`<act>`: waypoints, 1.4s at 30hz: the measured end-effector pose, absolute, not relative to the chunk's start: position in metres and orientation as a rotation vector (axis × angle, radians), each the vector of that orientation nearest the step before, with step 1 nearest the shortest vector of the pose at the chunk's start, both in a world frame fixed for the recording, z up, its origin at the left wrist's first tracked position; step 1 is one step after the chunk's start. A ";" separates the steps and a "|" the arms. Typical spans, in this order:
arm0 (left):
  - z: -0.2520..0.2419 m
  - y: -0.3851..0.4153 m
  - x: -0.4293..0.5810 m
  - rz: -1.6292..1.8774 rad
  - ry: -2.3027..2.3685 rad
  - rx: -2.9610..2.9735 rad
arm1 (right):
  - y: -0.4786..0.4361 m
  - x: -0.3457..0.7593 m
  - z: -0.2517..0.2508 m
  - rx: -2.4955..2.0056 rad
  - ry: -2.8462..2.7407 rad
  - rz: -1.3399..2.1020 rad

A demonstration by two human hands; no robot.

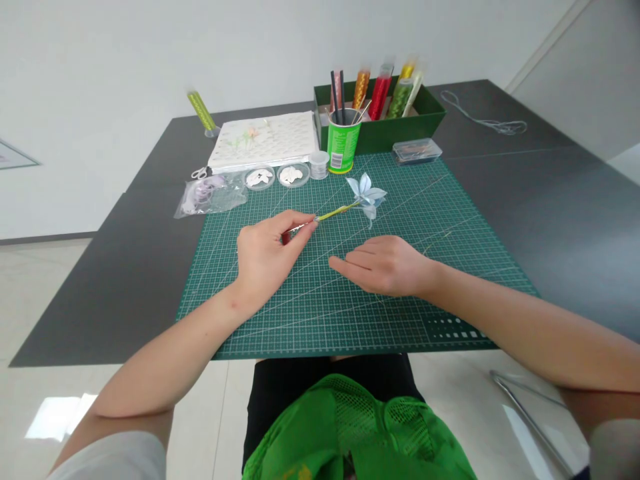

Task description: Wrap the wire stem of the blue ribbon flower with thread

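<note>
My left hand pinches the lower end of a handmade flower's stem between thumb and forefinger. The pale blue artificial flower points away to the right on its yellow-green stem, held above the cutting mat. My right hand is just below and right of the stem, apart from it, with its fingers curled together. Whatever those fingers may hold is hidden or too thin to make out. A fine yellowish strand shows beyond the right wrist.
A green cutting mat covers the dark table. Behind it stand a green can of tools, a dark green box of thread tubes, a clear case, two petal dishes, a plastic bag, scissors and a white board.
</note>
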State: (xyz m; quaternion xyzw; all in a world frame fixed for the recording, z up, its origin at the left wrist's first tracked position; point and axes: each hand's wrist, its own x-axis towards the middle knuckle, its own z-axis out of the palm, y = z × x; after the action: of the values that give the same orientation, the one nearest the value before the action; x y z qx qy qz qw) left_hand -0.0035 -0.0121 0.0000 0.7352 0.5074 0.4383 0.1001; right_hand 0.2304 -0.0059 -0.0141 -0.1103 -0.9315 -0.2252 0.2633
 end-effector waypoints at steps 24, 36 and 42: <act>-0.003 -0.017 -0.001 0.907 1.544 2.565 | -0.024 0.230 0.015 -0.576 -2.179 0.148; -0.003 -0.024 0.000 0.923 1.046 2.939 | 0.002 0.246 0.024 -1.064 -1.947 0.430; 0.000 -0.029 -0.001 1.012 0.929 2.984 | 0.028 0.253 0.014 -1.048 -1.983 0.625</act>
State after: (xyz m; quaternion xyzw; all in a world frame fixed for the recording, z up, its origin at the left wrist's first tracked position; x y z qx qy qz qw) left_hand -0.0006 -0.0289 0.0003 0.9060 0.2822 0.3074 -0.0717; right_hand 0.2530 0.0278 0.0143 -0.4133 -0.7822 0.2464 0.3958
